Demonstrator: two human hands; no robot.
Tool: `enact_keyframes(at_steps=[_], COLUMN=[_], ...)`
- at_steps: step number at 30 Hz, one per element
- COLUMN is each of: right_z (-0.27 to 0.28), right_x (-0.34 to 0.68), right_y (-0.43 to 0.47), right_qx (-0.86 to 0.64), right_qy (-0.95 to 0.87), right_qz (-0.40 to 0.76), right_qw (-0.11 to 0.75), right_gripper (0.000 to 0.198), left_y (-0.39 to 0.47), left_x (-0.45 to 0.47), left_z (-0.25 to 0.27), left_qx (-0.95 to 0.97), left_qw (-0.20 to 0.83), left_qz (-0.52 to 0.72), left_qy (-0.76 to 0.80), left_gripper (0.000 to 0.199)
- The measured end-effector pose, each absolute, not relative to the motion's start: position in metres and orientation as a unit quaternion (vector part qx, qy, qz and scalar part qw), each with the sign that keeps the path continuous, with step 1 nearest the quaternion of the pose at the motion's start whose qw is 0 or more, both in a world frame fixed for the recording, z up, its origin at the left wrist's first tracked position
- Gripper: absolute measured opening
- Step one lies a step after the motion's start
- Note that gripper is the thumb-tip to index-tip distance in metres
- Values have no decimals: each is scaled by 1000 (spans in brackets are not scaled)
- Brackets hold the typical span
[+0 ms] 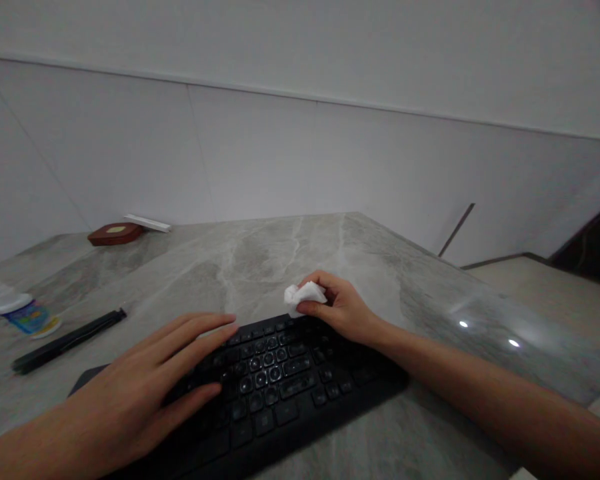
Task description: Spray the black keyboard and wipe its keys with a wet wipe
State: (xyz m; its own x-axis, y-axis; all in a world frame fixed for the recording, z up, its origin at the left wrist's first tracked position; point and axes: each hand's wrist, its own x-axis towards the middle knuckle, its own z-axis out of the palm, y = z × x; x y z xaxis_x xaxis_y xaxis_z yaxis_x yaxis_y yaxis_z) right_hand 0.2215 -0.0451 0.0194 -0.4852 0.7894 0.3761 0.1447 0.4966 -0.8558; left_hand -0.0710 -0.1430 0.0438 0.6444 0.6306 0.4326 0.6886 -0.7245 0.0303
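A black keyboard (285, 400) lies at a slant on the grey marbled table, its middle keys looking wet and shiny. My left hand (155, 380) rests over its left part with the fingers stretched out, holding nothing and hiding the keys below. At the far edge of the keyboard, my right hand (337, 303) pinches a crumpled white tissue (305, 295) between thumb and fingers. The right wrist and forearm pass over the keyboard's right end.
To the left, a white-capped bottle (23, 313) lies on its side beside a long black stick-like object (70, 340). Near the wall sit a reddish-brown wooden piece (115, 233) and a white bar (147, 223). The marbled table (280, 253) ends at a right edge above the floor.
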Motion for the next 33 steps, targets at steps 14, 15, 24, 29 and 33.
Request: enact_keyframes(at_steps=[14,15,24,29,33], right_z=[23,24,20,24,27], right_x=[225,226,227,228,228], right_y=[-54,-55,-56,-61,-64], right_qx=[-331,-335,-299,-153,-131], right_qy=[-757,-757,-805,-864,-882], right_qz=[318,319,84,-34,-21], right_qw=[465,460,506,479,453], right_gripper=[13,13,7,17,22], left_y=[-59,-60,-59,-59,-60], left_x=[19,16,16,20,21], left_z=[65,68,62,55,56], left_qx=[-885,-881,-837,-798,-744], left_qw=[-141,-153,-260,-342,-444], left_qz=[-241,-231,-184,-214,-257], left_qy=[-372,-384,-446,-447,-428], left_gripper=[17,12,29,27,22])
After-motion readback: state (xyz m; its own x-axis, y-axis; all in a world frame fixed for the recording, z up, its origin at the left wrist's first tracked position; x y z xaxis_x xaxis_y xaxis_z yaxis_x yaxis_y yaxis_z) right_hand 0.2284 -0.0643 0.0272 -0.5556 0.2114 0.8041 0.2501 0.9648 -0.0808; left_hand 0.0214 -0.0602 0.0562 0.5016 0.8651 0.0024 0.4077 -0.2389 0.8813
